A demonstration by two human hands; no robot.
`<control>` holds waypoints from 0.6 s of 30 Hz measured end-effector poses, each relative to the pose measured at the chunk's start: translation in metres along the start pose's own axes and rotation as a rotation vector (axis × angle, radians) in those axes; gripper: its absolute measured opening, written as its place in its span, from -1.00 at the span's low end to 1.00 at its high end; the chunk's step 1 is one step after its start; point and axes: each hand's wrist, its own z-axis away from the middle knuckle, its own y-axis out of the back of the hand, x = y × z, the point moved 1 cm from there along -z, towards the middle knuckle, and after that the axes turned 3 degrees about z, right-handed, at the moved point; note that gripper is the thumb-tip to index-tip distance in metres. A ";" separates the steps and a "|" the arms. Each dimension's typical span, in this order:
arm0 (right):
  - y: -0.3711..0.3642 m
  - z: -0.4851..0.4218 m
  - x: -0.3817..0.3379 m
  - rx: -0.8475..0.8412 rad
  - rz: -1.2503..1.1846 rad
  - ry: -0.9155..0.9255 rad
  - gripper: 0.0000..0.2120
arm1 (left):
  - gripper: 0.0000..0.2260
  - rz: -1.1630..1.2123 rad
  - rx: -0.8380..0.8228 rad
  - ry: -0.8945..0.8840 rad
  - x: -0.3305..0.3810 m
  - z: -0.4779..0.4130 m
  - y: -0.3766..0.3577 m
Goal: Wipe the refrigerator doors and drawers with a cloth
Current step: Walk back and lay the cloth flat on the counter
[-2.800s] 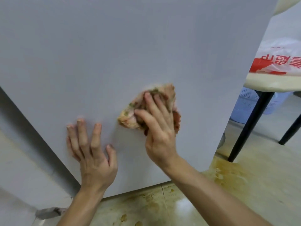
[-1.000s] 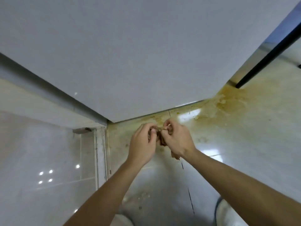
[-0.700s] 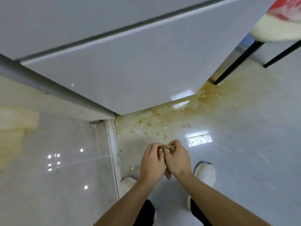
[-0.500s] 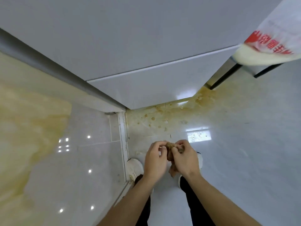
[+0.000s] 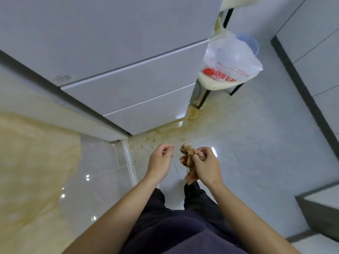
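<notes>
Right hand (image 5: 205,165) grips bunched cloth (image 5: 188,158); left hand (image 5: 161,160), loosely curled and empty, beside it; refrigerator drawers (image 5: 146,99) end just ahead.

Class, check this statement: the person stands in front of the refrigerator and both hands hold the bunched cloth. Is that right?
Not quite. Only the right hand holds the bunched cloth. The left hand is beside it, apart from it, and holds nothing. The head view shows this. The person does stand in front of the refrigerator.
</notes>
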 end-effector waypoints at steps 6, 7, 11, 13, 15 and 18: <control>0.015 0.042 0.012 0.232 -0.257 -0.107 -0.94 | -0.82 -0.102 -0.108 -0.049 0.006 0.003 0.024; 0.016 0.048 0.015 0.290 -0.288 -0.138 -0.96 | -0.82 -0.121 -0.128 -0.061 0.005 0.002 0.028; 0.020 0.067 0.029 0.509 -0.442 -0.247 -0.96 | -0.82 -0.208 -0.241 -0.094 0.012 0.000 0.026; 0.024 0.074 0.034 0.557 -0.484 -0.267 -0.96 | -0.82 -0.268 -0.310 -0.101 0.018 0.001 0.016; 0.031 0.079 0.040 0.598 -0.510 -0.295 -0.95 | -0.82 -0.311 -0.368 -0.104 0.022 0.002 0.004; 0.043 0.077 0.052 0.628 -0.539 -0.328 -0.95 | -0.82 -0.335 -0.398 -0.090 0.028 0.000 -0.013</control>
